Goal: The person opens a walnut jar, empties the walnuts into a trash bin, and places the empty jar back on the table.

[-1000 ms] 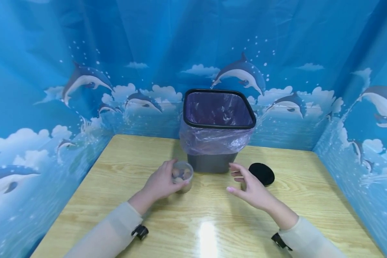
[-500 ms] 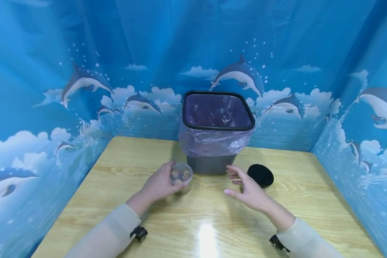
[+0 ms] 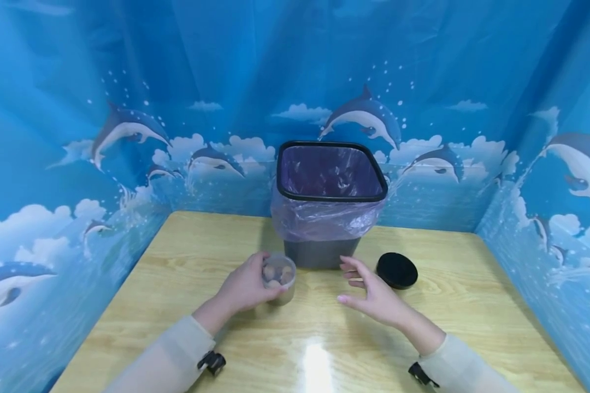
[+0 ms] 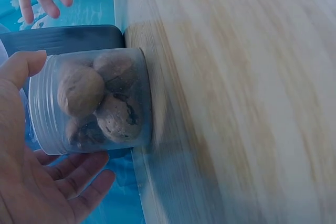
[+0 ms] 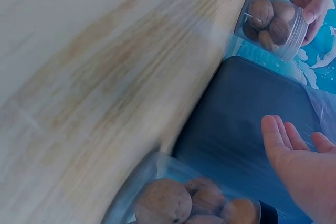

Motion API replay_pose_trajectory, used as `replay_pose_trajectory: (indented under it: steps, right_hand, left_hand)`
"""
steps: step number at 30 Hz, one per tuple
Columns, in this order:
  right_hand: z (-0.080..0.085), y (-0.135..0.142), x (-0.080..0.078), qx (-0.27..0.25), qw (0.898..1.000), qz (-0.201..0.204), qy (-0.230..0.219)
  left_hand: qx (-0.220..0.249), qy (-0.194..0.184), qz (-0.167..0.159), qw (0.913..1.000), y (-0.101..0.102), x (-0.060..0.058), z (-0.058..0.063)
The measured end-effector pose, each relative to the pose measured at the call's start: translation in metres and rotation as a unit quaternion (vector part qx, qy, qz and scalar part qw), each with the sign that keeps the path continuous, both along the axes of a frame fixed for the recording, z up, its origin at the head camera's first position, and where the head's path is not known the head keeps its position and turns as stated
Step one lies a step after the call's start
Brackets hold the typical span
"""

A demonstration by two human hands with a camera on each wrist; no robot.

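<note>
My left hand [image 3: 246, 284] grips a clear plastic jar [image 4: 142, 103] near its rim, thumb on one side and fingers on the other. The jar stands upright on the table, its top uncovered, with several walnuts [image 4: 81, 90] inside. To the right, my right hand [image 3: 381, 297] hovers over the table, fingers loosely bent and holding nothing. Just beyond it stands a second jar, mostly hidden in the head view except for its black lid [image 3: 397, 270]. In the right wrist view, walnuts [image 5: 164, 201] show through this second jar's clear wall.
A dark bin [image 3: 322, 254] lined with a purple plastic bag [image 3: 326, 215] stands behind and between the two jars. Blue dolphin-print sheeting [image 3: 226, 71] encloses the back and sides of the wooden table [image 3: 255, 349].
My right hand has drifted slightly left, away from the black lid. The left hand keeps its grip on the jar, which has barely shifted. The head view tilts a little.
</note>
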State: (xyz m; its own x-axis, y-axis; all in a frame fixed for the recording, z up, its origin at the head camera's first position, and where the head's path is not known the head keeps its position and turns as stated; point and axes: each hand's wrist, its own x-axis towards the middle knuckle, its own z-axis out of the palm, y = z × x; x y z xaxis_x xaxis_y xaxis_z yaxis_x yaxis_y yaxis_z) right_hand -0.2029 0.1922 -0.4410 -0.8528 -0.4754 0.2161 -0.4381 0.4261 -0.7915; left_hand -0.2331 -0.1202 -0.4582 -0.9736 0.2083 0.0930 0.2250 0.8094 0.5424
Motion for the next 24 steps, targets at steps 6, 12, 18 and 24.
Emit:
replay_pose_trajectory:
  steps: [6, 12, 18, 24]
  right_hand:
    - [-0.0045, -0.0019, 0.0009, -0.003, 1.0, 0.01, -0.001]
    - [-0.0054, -0.0036, 0.0005, 0.003, 1.0, 0.009, 0.004]
    - [-0.0072, -0.0072, -0.0006, 0.006, 1.0, 0.011, -0.006]
    - [-0.007, -0.0096, -0.0006, 0.01, 0.999, 0.028, -0.015]
  left_hand:
    - [-0.005, 0.007, -0.005, 0.9999, 0.0049, 0.0029, 0.001]
    - [-0.004, 0.009, -0.012, 0.9999, 0.0073, 0.0035, 0.0019]
    - [-0.007, 0.015, -0.016, 0.9997, 0.0083, 0.0033, -0.0009]
    - [-0.007, 0.019, -0.019, 0.9996, 0.0092, 0.0044, -0.0013]
